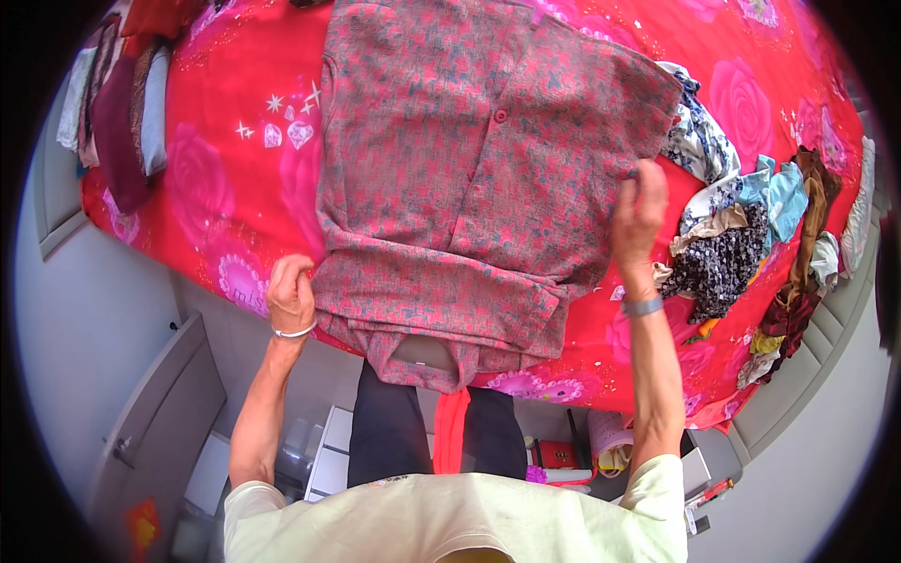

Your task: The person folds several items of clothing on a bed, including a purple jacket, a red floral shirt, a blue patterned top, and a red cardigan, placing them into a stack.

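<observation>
A red and grey patterned button-up jacket (422, 148) lies spread on the bed, its collar (422, 366) towards me and overhanging the near edge. One sleeve (436, 288) is folded across the upper part. A red button (500, 116) shows on the front. My left hand (290, 292), with a bracelet at the wrist, is curled at the jacket's left edge; whether it pinches cloth is unclear. On the other side, my right hand (639, 214), slightly blurred, is beside the jacket's right edge with thumb and fingers apart and nothing visible between them.
A red floral bedsheet (204, 232) covers the bed. Folded clothes (123, 127) lie at the far left. Loose garments, including a dark floral one (728, 260) and a white-blue one (700, 144), are heaped at right. A grey door (158, 429) stands at lower left.
</observation>
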### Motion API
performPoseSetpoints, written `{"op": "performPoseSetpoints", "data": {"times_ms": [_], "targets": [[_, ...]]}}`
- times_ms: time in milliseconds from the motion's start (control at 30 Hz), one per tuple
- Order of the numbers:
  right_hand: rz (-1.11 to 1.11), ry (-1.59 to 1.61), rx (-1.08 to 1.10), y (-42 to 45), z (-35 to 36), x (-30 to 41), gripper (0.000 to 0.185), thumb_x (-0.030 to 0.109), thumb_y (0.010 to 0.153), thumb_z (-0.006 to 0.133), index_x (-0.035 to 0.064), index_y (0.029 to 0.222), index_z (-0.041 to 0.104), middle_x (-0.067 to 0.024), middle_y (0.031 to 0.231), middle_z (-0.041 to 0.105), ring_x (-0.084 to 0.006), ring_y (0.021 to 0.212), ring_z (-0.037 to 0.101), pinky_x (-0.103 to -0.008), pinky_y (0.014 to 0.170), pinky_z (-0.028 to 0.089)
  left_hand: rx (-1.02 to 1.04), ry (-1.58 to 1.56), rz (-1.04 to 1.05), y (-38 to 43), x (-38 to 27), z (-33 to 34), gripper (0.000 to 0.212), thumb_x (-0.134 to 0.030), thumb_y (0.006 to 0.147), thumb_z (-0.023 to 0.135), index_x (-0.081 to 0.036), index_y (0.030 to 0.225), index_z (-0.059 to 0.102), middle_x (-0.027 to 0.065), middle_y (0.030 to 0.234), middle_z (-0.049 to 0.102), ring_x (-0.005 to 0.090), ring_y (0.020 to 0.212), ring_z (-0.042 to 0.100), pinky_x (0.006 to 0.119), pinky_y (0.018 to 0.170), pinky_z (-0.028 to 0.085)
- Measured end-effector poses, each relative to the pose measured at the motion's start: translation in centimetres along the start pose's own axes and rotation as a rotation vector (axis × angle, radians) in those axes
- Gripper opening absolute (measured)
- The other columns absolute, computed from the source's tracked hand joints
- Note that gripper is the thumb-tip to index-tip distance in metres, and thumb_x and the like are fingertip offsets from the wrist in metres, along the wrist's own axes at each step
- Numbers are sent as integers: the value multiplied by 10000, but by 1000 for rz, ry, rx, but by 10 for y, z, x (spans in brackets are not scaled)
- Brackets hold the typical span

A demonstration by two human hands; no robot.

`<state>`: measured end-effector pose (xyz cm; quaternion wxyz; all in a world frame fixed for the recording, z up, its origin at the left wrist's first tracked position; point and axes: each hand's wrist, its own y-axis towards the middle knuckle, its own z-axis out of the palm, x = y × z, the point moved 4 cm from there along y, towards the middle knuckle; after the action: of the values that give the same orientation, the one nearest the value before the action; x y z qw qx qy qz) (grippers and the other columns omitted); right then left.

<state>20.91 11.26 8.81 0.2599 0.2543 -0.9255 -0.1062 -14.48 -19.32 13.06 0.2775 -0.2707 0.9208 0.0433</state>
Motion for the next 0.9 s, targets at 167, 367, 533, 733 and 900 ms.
{"op": "performPoseSetpoints", "data": {"times_ms": [167,367,533,733,900], "targets": [[141,-494,20,1,16,-117,362,163,873,500,12,1202,477,-154,1224,477,-324,1109,451,-419,918,351,51,-176,186,80,-65,34,203,138,716,491,13,847,585,148,834,591,290,773,590,333,676,473],[233,-489,-15,-2,38,-124,410,184,851,460,34,1232,450,-139,1259,450,-311,1126,413,-418,923,288,38,-240,382,174,-123,95,160,97,771,523,8,881,597,138,864,614,266,810,621,304,700,484],[237,-507,-5,-6,40,-128,422,194,844,466,39,1236,442,-146,1253,444,-310,1114,413,-423,910,282,20,-177,490,246,-160,129,104,16,791,551,-2,878,605,123,872,626,249,786,623,305,673,487],[246,-469,-1,-4,38,-128,430,199,836,472,36,1232,439,-159,1236,440,-320,1104,410,-431,886,289,45,-52,606,311,-185,146,172,-124,776,615,-21,912,600,118,872,630,238,750,620,340,601,477],[249,-453,-22,0,36,-124,431,184,834,474,36,1236,431,-164,1225,442,-326,1094,410,-433,882,290,277,148,695,330,-211,170,306,-227,744,666,-25,950,563,132,846,619,273,747,613,376,617,471]]}}
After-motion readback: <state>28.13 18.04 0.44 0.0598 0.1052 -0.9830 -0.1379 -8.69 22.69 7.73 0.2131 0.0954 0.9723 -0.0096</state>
